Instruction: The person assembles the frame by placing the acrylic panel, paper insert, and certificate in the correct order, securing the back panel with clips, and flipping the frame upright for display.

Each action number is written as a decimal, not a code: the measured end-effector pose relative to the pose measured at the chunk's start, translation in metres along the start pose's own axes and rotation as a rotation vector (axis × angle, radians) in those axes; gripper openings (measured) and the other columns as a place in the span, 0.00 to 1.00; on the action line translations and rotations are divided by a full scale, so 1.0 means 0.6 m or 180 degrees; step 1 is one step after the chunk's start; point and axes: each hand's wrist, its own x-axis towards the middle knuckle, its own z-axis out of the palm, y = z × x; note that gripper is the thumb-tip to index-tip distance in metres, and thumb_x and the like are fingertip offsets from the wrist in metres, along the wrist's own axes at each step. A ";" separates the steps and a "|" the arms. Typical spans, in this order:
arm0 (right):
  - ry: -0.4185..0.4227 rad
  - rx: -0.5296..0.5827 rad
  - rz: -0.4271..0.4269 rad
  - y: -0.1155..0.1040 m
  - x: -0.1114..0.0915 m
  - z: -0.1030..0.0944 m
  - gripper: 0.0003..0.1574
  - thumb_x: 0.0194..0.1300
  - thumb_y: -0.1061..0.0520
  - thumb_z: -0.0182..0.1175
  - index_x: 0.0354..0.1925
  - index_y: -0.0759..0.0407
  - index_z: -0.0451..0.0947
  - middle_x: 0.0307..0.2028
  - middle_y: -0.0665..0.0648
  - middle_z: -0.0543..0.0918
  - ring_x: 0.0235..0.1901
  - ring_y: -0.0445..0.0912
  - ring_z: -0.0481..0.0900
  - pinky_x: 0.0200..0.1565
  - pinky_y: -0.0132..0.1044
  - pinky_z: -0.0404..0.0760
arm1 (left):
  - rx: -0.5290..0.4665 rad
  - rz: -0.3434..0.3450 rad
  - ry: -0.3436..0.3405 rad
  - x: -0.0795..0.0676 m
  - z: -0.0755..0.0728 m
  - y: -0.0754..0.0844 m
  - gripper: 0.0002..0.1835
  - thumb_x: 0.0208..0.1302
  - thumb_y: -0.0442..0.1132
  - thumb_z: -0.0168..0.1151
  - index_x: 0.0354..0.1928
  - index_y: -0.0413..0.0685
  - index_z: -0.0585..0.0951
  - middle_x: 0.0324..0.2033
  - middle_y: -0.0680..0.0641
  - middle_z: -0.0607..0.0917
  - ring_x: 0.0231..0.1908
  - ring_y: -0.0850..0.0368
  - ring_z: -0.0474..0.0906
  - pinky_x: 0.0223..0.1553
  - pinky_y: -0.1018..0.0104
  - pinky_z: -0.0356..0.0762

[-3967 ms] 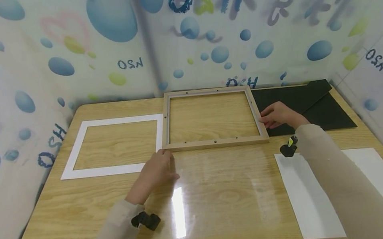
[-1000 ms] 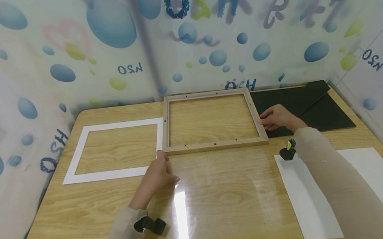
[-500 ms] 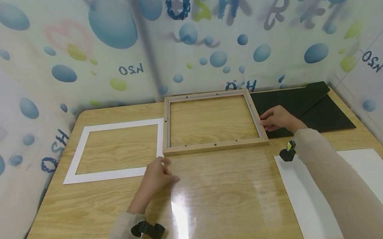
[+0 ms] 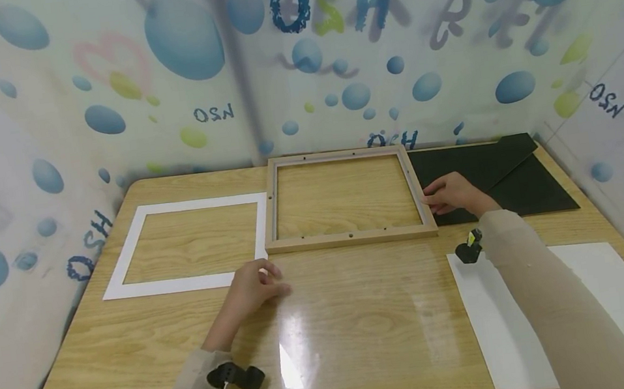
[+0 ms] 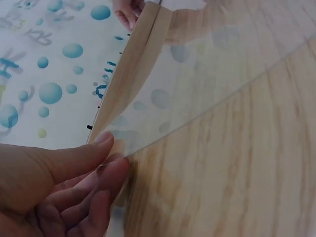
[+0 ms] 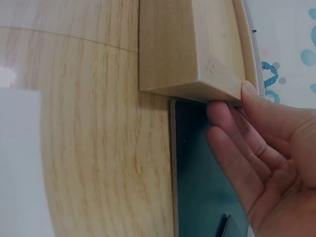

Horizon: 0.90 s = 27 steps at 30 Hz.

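Note:
A wooden picture frame (image 4: 351, 238) lies at the back middle of the table, beside a white mat (image 4: 176, 284) on its left. With thumb and fingers, my right hand (image 4: 454, 192) grips the frame's right side; the right wrist view has the thumb on its edge and fingertips at its outer face. Below the frame's near left corner is my left hand (image 4: 250, 289). In the left wrist view, that hand (image 5: 74, 182) pinches the corner of a clear sheet (image 5: 207, 74), slightly bent upward there. The sheet's outline is hard to make out in the head view.
A black backing board (image 4: 530, 185) with a folded stand lies at the back right, next to the frame. A white sheet (image 4: 513, 326) is at the front right, partly hidden by my right sleeve. Patterned walls edge the table (image 4: 133, 362) at the back and sides.
My left hand has come away from the frame's near left corner, slightly toward me, and the glare on the clear sheet has changed shape. My right hand stays on the frame.

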 end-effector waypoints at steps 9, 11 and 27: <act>0.0017 -0.0022 0.0014 0.002 0.000 0.001 0.28 0.62 0.57 0.60 0.53 0.76 0.69 0.31 0.60 0.82 0.27 0.44 0.80 0.36 0.40 0.82 | -0.1016 -0.0004 -0.0434 0.001 -0.012 -0.021 0.10 0.61 0.26 0.56 0.42 0.26 0.73 0.24 0.38 0.82 0.22 0.56 0.79 0.27 0.63 0.81; 0.0019 -0.0031 0.0015 0.003 0.001 0.001 0.28 0.62 0.57 0.60 0.53 0.76 0.69 0.32 0.61 0.82 0.27 0.44 0.80 0.36 0.40 0.82 | -0.1064 -0.0034 -0.0427 0.000 -0.014 -0.023 0.09 0.62 0.26 0.55 0.42 0.25 0.73 0.23 0.39 0.82 0.21 0.57 0.78 0.27 0.64 0.81; 0.0066 -0.0020 0.0033 0.006 0.004 0.004 0.27 0.62 0.57 0.60 0.53 0.75 0.70 0.31 0.60 0.82 0.27 0.44 0.80 0.34 0.40 0.82 | -0.0974 -0.0168 -0.0091 0.001 -0.024 -0.024 0.08 0.62 0.27 0.55 0.40 0.24 0.74 0.22 0.40 0.82 0.20 0.61 0.76 0.23 0.72 0.76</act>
